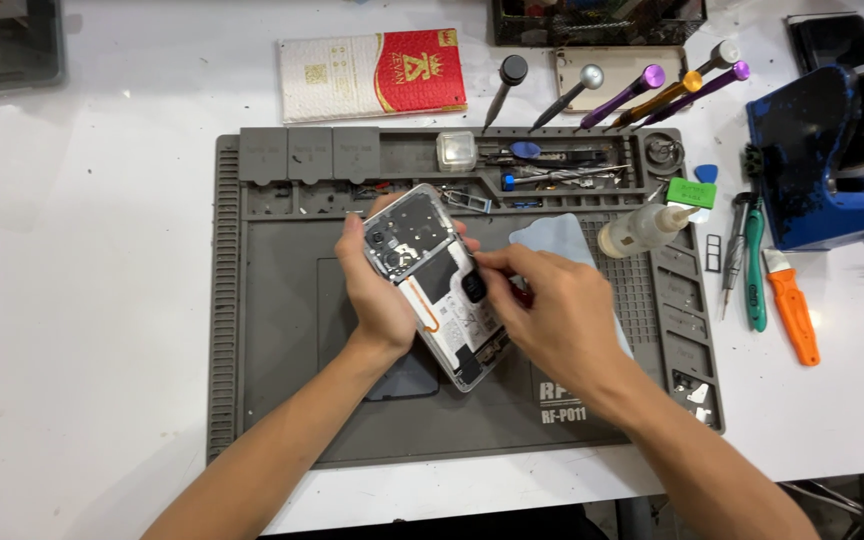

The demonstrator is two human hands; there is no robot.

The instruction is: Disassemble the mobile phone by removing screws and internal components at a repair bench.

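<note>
My left hand grips an opened smartphone from its left side, tilted above the grey repair mat. The phone's back is off, so its inner boards and battery show. My right hand pinches a small black part at the phone's middle right edge. A dark flat panel lies on the mat under my left wrist. A pale blue plastic sheet lies just behind my right hand.
Several screwdrivers lie beyond the mat's tray of small parts. A small squeeze bottle lies at the mat's right. An orange-handled tool and a green one rest on the white table, near a blue stand. A red-and-white packet sits behind.
</note>
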